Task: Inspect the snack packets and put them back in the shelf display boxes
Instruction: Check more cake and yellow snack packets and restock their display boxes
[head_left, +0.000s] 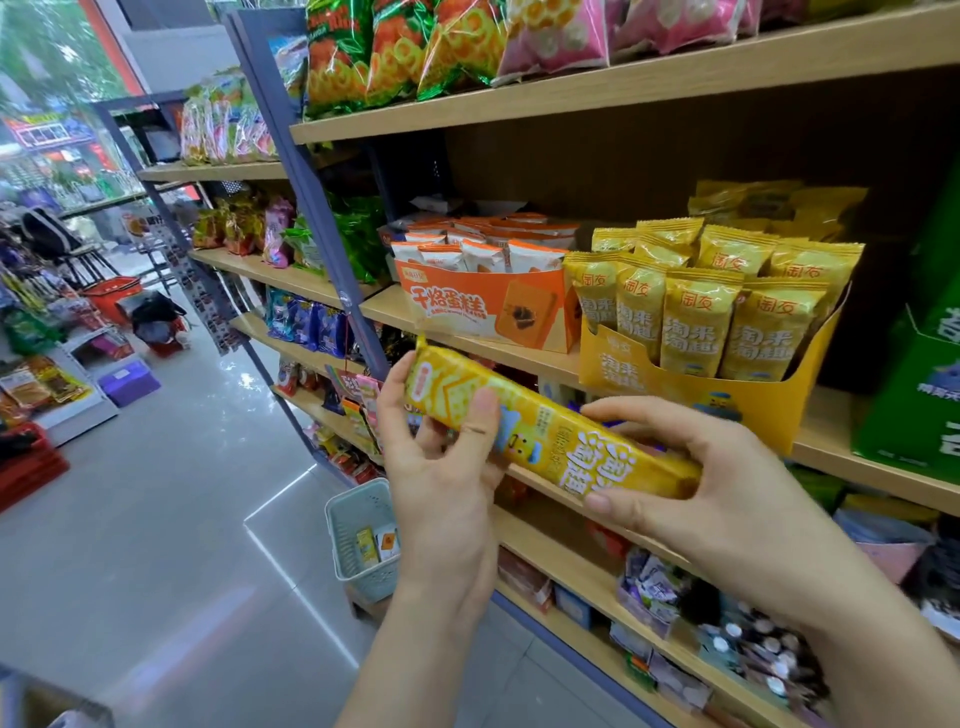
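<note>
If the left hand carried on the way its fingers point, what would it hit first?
The left hand, gripping the yellow packet, points up toward the orange display box; likely that first, though depth is unclear.

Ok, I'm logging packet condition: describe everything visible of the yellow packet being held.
The yellow packet is long and slim, glossy film as it looks, printed with a cracker picture, a small cartoon and large characters. It lies tilted, left end higher, in front of the shelf. The left hand pinches its left part; the right hand grips its right end.
</note>
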